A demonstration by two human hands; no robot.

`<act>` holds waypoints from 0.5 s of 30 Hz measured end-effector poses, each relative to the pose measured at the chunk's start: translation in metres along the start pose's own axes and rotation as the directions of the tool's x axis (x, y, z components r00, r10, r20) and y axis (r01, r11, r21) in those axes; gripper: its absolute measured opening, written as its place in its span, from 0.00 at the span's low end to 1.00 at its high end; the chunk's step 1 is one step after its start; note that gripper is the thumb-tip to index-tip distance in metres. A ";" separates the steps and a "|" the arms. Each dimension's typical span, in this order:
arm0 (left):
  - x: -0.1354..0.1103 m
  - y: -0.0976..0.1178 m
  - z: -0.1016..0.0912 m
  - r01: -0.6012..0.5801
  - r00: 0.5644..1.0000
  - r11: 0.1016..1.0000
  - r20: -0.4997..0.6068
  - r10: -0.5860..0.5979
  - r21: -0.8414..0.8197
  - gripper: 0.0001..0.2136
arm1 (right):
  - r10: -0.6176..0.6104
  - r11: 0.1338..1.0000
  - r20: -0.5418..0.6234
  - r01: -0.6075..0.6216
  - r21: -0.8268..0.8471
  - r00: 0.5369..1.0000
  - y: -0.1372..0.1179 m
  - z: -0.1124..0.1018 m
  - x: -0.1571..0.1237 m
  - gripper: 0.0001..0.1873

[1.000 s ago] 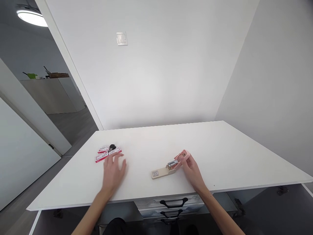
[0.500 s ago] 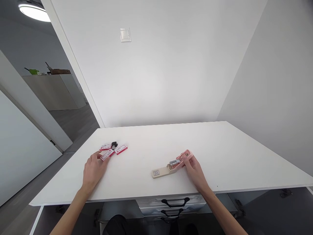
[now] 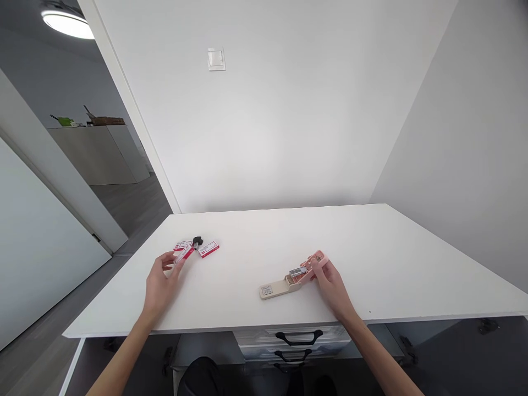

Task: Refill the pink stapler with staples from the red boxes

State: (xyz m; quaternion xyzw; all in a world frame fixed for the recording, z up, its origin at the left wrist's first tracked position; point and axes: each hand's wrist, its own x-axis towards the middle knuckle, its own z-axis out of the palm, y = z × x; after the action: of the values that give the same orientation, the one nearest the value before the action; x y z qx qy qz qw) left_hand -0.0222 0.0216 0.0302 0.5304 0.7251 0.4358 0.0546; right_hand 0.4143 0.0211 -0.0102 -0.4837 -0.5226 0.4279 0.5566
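My left hand (image 3: pixel 161 283) pinches a small red-and-white staple box (image 3: pixel 184 253) between thumb and fingers, its near end tipped up. Two similar boxes lie beside it, one box (image 3: pixel 209 249) to the right and another box (image 3: pixel 181 245) partly hidden behind. Among them is a small black-and-metal item (image 3: pixel 197 241), perhaps a staple remover. My right hand (image 3: pixel 333 289) grips the pink top of a stapler (image 3: pixel 293 279) that lies folded wide apart on the tabletop. Its cream base points left, and the metal magazine shows in the middle.
The white tabletop (image 3: pixel 256 236) meets a plain wall with a light switch (image 3: pixel 216 59). Below its front edge are drawers with black handles (image 3: pixel 299 337) and cabinet doors standing ajar. On the left, a doorway shows a low cabinet (image 3: pixel 94 154) in another room.
My left hand has closed on the nearest staple box and tilted it up from the tabletop. My right hand keeps its hold on the stapler. The view has shifted slightly.
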 end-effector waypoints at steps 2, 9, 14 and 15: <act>-0.005 0.001 0.003 -0.133 0.990 0.989 0.054 0.130 0.059 0.29 | 0.001 1.000 -0.006 -0.001 0.001 1.000 0.000 0.000 0.000 0.26; -0.042 0.024 0.019 -0.439 0.836 0.898 0.383 0.394 0.033 0.20 | 0.001 1.000 -0.002 -0.001 0.017 1.000 -0.003 0.000 -0.002 0.26; -0.064 0.047 0.036 -0.472 0.772 0.877 0.438 0.461 -0.091 0.18 | 0.015 1.000 0.006 -0.015 0.007 1.000 -0.004 0.000 -0.002 0.26; -0.066 0.050 0.039 -0.466 0.766 0.878 0.449 0.461 -0.107 0.18 | 0.022 1.000 0.008 -0.022 0.008 1.000 -0.003 0.000 -0.002 0.26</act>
State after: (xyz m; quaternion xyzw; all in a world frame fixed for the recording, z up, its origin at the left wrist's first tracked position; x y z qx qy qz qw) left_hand 0.0635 -0.0070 0.0150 0.7810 0.5397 0.2932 0.1131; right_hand 0.4144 0.0189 -0.0076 -0.4853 -0.5176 0.4380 0.5519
